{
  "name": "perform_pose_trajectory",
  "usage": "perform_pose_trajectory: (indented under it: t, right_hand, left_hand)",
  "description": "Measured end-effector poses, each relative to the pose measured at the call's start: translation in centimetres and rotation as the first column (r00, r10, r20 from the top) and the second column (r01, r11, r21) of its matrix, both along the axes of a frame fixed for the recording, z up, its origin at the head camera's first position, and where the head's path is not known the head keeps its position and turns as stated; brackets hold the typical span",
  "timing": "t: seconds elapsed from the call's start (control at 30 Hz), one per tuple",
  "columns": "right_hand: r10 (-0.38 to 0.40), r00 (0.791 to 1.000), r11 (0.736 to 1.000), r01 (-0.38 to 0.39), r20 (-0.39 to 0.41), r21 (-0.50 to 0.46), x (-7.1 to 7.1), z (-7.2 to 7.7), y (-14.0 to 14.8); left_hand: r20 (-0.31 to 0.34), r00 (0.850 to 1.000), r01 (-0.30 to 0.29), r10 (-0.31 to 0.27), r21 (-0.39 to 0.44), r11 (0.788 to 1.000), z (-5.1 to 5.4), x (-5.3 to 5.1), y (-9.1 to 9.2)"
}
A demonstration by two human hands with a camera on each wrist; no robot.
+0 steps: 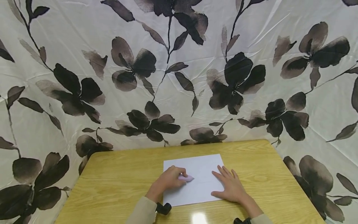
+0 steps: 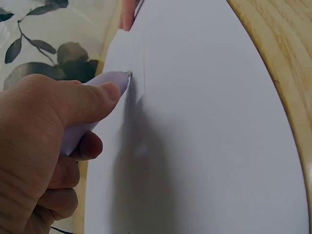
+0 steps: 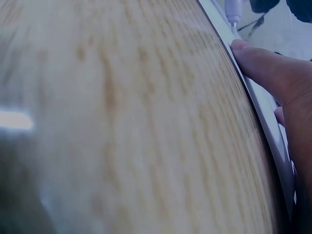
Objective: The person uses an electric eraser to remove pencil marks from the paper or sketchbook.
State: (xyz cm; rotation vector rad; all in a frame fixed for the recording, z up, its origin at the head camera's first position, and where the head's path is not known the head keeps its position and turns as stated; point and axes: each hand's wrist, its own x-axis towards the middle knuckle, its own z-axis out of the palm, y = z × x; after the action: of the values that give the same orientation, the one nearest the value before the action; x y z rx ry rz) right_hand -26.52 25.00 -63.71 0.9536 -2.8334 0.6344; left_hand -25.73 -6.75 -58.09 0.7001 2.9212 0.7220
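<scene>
One yellow wood-grain worktop (image 1: 120, 177) spanned the lower frame, glare (image 1: 199, 217) at bottom centre; creased floral fabric (image 1: 92, 28) filled the upper frame and both sides. White paper (image 1: 199, 166) lay lower centre. Left hand (image 1: 169, 179) gripped a lilac pen-shaped tool (image 1: 186, 178) over it; right hand (image 1: 231, 187) lay splayed across the paper's right edge.

sheet (image 1: 201, 166): smooth matt paper | tool (image 1: 186, 178): smooth, plastic-looking | table (image 1: 123, 179): glossy wood-grain | backdrop (image 1: 195, 71): creased cloth

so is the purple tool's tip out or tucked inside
Out: the tip pokes past the front of the purple tool held in the left hand.
</scene>
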Motion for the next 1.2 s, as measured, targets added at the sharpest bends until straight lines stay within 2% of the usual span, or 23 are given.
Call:
perform_pose_trajectory:
  t: [0.23,0.4,0.53,0.7,0.9,1.1,1.2]
  right_hand:
    - [-0.002,1.000,1.000,0.002,-0.009,0.001,0.11,-0.06,0.06]
    - [-0.001,1.000,1.000,0.001,0.002,0.003,0.19,0.02,0.00]
    - [-0.004,1.000,1.000,0.004,0.001,-0.002,0.05,0.16,-0.02]
    - [-0.001,1.000,1.000,0.001,0.005,-0.006,0.10,0.33,-0.01]
    - [-0.003,1.000,1.000,0.003,-0.003,-0.020,0.34,0.34,0.10]
    - [-0.006,1.000,1.000,0.006,0.003,-0.004,0.34,0.36,0.07]
    - [-0.009,1.000,1.000,0.009,0.002,-0.010,0.27,0.31,0.05]
  left_hand:
    - [0.011,0.999,-0.041,0.041,0.000,0.999,0.03,0.17,-0.15]
    - [0.019,1.000,-0.023,0.023,0.002,1.000,0.06,0.27,-0.27]
    - [0.010,0.999,-0.041,0.041,0.000,0.999,0.19,0.29,-0.33]
    - [0.032,0.999,-0.043,0.043,0.004,0.999,0.47,0.44,-0.17]
    - [0.021,0.999,-0.033,0.033,0.009,0.999,0.12,0.37,0.33]
    - [0.016,0.998,-0.060,0.060,0.012,0.998,0.05,0.45,-0.18]
    - [0.021,0.999,-0.039,0.038,0.021,0.999,0.04,0.43,-0.15]
